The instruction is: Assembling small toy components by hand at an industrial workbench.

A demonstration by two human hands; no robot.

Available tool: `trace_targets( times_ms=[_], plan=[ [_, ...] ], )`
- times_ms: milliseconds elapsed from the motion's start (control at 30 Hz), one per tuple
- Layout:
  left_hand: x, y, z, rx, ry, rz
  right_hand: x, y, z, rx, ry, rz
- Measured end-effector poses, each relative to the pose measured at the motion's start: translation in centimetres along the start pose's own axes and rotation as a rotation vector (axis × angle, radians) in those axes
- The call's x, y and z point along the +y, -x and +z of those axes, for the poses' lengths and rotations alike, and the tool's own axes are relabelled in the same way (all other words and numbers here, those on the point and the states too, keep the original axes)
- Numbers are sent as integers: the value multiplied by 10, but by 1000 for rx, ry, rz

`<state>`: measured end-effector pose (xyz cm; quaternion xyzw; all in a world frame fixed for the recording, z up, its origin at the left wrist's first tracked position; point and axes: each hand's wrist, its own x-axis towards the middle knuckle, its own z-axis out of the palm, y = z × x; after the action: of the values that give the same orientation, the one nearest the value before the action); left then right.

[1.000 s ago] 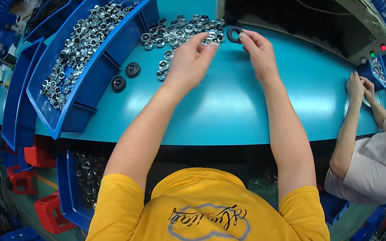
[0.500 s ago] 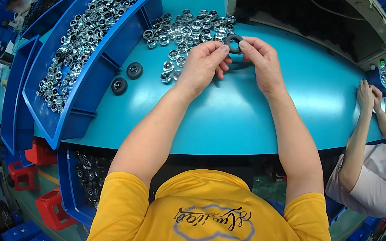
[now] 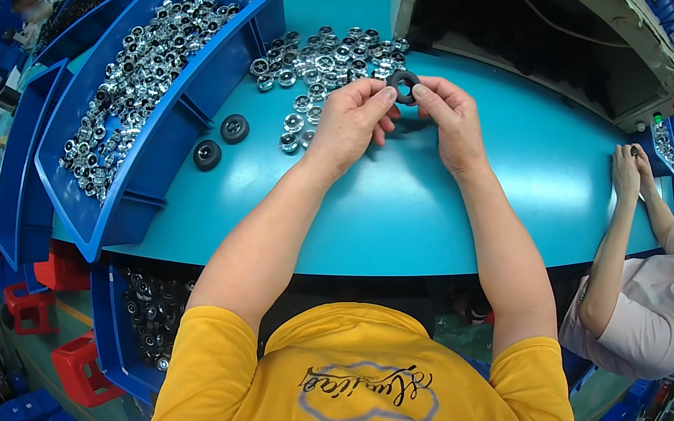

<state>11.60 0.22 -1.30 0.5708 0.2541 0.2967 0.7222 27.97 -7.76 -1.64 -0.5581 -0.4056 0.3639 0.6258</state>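
Between my two hands, above the blue-green table point(image 3: 339, 227), is a small black rubber tire point(image 3: 405, 100) with an open centre. My left hand point(image 3: 352, 122) pinches its left side between thumb and fingers. On its right side, my right hand point(image 3: 454, 121) grips it the same way. Just beyond my left hand lies a loose spread of shiny chrome toy wheel rims point(image 3: 325, 63). Farther left, two black wheels, one a tire with its rim in it point(image 3: 234, 128) and the other a similar wheel point(image 3: 207, 155), rest on the table beside the large bin.
A large blue bin point(image 3: 169, 122) full of chrome rims stands at the left. Below the table edge, another blue bin point(image 3: 112, 328) holds black wheels. A pale-framed, dark-inside machine opening point(image 3: 516, 13) stands at the back right. A co-worker's hands point(image 3: 631, 169) are at the far right.
The tire and both my hands have shifted very slightly left, and the tire's ring now faces the view more openly. My grip on it is kept. The co-worker's hands have moved a little.
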Motion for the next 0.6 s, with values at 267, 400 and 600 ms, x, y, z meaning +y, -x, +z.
trace_targets(
  times_ms=[267, 400, 600],
  plan=[
    [0, 0, 0, -18, 66, -34, -6, 2, 2, -2, -62, -9],
    [-1, 0, 0, -20, 67, -38, -3, 2, 0, 5, -45, 2],
    [9, 6, 7, 19, 40, 8, 3, -1, -1, -35, -69, 26]
  ],
)
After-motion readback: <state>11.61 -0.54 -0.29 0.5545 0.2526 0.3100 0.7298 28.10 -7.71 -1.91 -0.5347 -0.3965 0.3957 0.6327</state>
